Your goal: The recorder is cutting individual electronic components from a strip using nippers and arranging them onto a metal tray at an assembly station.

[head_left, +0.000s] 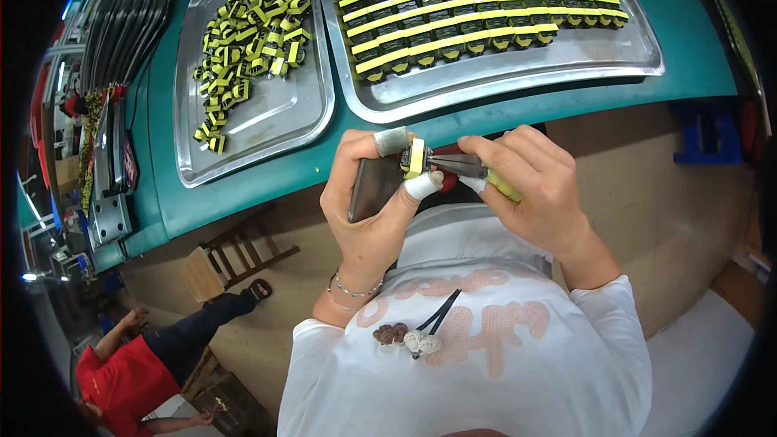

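In front of my body, above my lap, my left hand (364, 194) is closed on a small transformer-like part (415, 159), black with yellow tape round it. Thumb and forefinger, both wrapped in white finger tape, pinch it. My right hand (530, 178) grips a slim metal tool like tweezers (457, 163), with yellow-green on its grip. Its narrow tips meet the right side of the part; whether they clasp a pin or wire is too small to tell. A dark flat piece (374, 186) shows behind my left palm, and whether the hand holds it is unclear.
A metal tray (279, 133) with a loose heap of such parts lies on the green table (243, 201). Right of it, a larger metal tray (518, 85) carries them in rows. A blue stool (708, 133), a wooden chair (231, 259) and a person in red (133, 384) are beyond.
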Available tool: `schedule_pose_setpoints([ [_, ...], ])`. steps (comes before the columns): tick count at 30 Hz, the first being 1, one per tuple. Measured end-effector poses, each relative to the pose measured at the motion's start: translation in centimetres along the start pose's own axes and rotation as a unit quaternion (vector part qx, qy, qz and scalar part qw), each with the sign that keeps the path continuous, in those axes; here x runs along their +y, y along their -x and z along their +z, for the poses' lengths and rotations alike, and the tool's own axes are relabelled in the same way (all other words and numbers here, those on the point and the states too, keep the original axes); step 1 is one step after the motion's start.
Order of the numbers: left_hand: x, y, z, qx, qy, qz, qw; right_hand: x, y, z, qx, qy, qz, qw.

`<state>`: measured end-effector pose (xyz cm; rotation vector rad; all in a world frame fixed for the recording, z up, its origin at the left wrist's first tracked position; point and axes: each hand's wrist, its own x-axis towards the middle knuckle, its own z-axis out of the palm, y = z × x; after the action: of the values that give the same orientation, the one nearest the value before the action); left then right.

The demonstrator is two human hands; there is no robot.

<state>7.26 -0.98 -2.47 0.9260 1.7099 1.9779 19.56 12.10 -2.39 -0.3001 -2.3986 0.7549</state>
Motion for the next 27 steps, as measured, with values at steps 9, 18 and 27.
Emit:
schedule_pose_setpoints([
  [9, -0.7, 0.1, -0.1, -0.01, 0.048, -0.001, 0.999, 0.2, -0.7, -0.8, -0.012, -0.065, 0.026, 0.997],
  [18, -0.9, 0.1, -0.2, -0.012, 0.022, 0.019, 1.0, 0.0, -0.6, -0.4, -0.025, -0.032, 0.023, 0.999],
  [27, -0.2, 0.3, 0.2, -0.062, 0.162, -0.117, 0.978, -0.2, -1.1, 0.4, -0.031, -0.412, 0.158, 0.897],
])
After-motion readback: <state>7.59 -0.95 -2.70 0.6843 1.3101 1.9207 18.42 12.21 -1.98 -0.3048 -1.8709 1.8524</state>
